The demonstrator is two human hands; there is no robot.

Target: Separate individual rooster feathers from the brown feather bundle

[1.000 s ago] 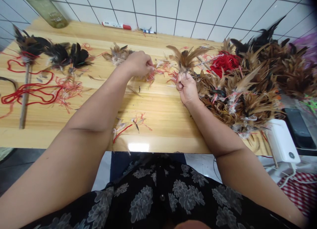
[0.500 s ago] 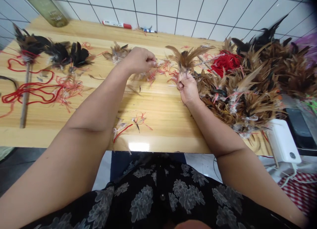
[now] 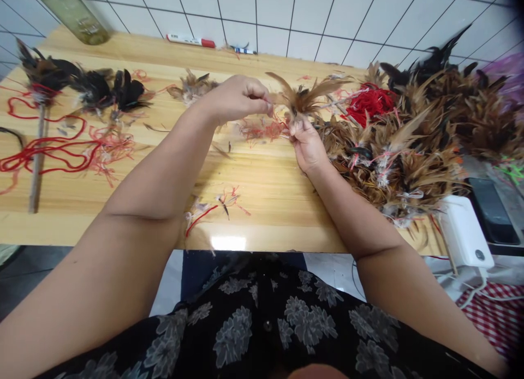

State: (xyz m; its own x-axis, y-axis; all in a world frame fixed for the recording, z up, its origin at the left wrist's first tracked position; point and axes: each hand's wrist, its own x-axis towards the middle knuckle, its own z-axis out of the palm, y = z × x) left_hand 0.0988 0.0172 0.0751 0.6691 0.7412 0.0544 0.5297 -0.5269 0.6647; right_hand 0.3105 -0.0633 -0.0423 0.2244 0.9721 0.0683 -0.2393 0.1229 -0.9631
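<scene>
My right hand [image 3: 308,141] is closed round the base of a bunch of brown feathers [image 3: 303,99], whose tips fan upward and outward. Just left of it, my left hand [image 3: 241,99] has thumb and fingers pinched together close to the bunch. Whatever lies in that pinch is too small or blurred to make out. Below and between the hands are tangled pinkish-red thread scraps [image 3: 264,129] on the wooden table [image 3: 262,174]. A small clump of pale brown feathers [image 3: 190,88] is partly hidden behind my left wrist.
Many brown feather bunches [image 3: 409,160] pile up at the right, with red yarn [image 3: 370,104] behind them. Black feather bunches [image 3: 100,89], a wooden stick [image 3: 37,160] and red cord [image 3: 53,149] lie left. A marker [image 3: 190,40] and a white device [image 3: 464,231] are also there.
My left hand has moved right, closer to the feather bunch. My right hand stays nearly in place, with its fingers slightly shifted on the bunch's base.
</scene>
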